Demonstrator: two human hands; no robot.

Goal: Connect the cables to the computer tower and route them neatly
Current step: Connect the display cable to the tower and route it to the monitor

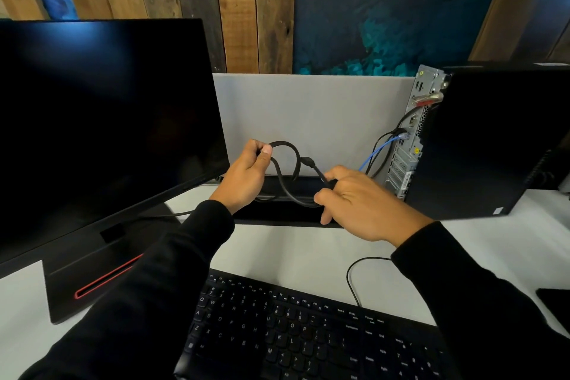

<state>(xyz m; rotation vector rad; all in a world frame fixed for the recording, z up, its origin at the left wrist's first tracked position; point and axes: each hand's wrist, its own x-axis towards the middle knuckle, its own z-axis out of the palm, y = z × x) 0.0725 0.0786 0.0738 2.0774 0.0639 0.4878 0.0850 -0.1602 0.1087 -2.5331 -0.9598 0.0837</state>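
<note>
Now left hand (pixel 246 174) grips black cable (pixel 285 163), round rubbery loop, left of computer tower (pixel 481 145). Right hand (pixel 357 197) pinches same cable near its plug (pixel 307 161). Hands apart. Tower rear perforated metal, blue cable (pixel 374 153) plugged there. Open white desk (pixel 293 250) before tower, keyboard (pixel 308 333) nearer.

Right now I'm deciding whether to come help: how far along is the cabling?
Partly done: a blue cable and a black one already run into the tower's rear panel. In hand: the left hand and right hand hold a looped black cable, its plug free. Left: plugging it in and routing.
</note>
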